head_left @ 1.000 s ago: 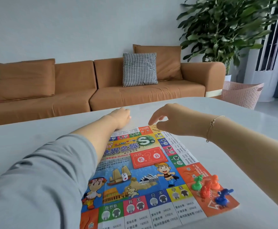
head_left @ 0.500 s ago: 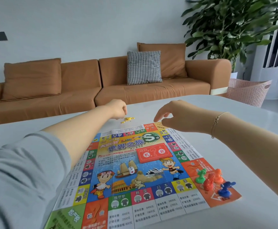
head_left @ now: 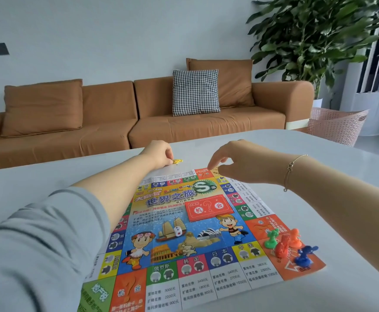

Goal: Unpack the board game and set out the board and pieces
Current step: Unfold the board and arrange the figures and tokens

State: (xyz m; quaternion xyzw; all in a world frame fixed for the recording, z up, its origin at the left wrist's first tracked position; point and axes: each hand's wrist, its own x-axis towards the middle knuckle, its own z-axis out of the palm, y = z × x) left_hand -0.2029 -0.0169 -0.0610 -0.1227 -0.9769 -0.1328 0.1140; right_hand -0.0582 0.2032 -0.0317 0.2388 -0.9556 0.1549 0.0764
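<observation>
A brown sofa (head_left: 139, 118) with a checked cushion (head_left: 195, 92) stands against the far wall, with a big leafy plant (head_left: 314, 37) and a pink basket (head_left: 337, 124) at its right end. In front of it a pale table (head_left: 319, 154) fills the lower part of the view, and the colourful paper board (head_left: 184, 233) lies flat and unfolded on it, its far edge reaching to where both hands work. The left hand (head_left: 159, 154), at the end of an arm in a grey sleeve (head_left: 33, 255), has its fingers curled down beside some small yellow pieces (head_left: 177, 161) on the table just past the board's far edge; whether it pinches one cannot be told. The right hand (head_left: 238, 161), with a thin bracelet (head_left: 291, 170) on its wrist, hovers over the far right corner of the board, forefinger and thumb drawn toward each other, the rest loosely curled, holding nothing visible. A stack of red cards (head_left: 208, 208) sits on the board's middle. Four little figures, green (head_left: 271, 238), red (head_left: 283, 245), orange (head_left: 295, 237) and blue (head_left: 304, 254), stand clustered on the near right corner. A white die (head_left: 178, 231) rests on the ship picture.
</observation>
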